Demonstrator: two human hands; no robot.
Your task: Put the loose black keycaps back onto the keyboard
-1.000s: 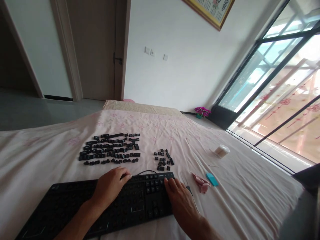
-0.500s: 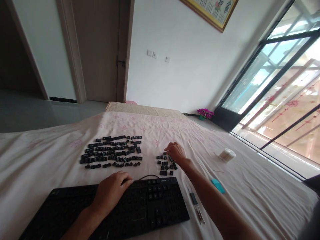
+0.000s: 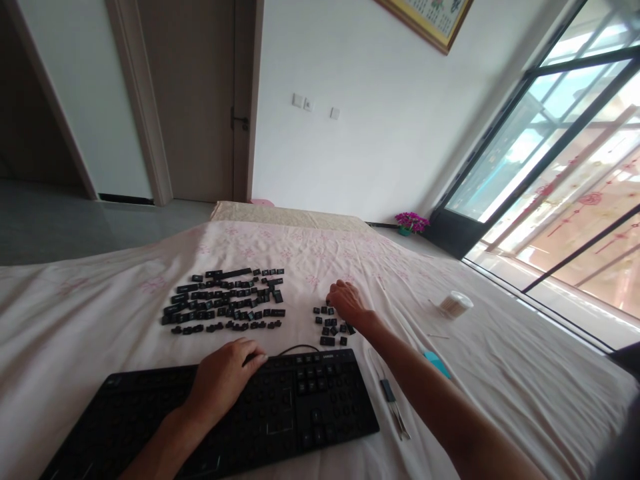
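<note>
Curling its fingers over the small cluster of keycaps (image 3: 330, 325), the right hand (image 3: 345, 301) reaches out while the flat left hand (image 3: 225, 377) steadies the mostly bare keyboard (image 3: 280, 413).

My right hand (image 3: 346, 303) covers part of the small key cluster (image 3: 331, 325), and whether my fingers pinch a key there I cannot tell. My left hand (image 3: 225, 380) hides part of the keyboard (image 3: 310, 407), whose near left corner runs off the bottom edge. Key legends are too small to read. My right forearm hides half the blue thing (image 3: 440, 366).
</note>
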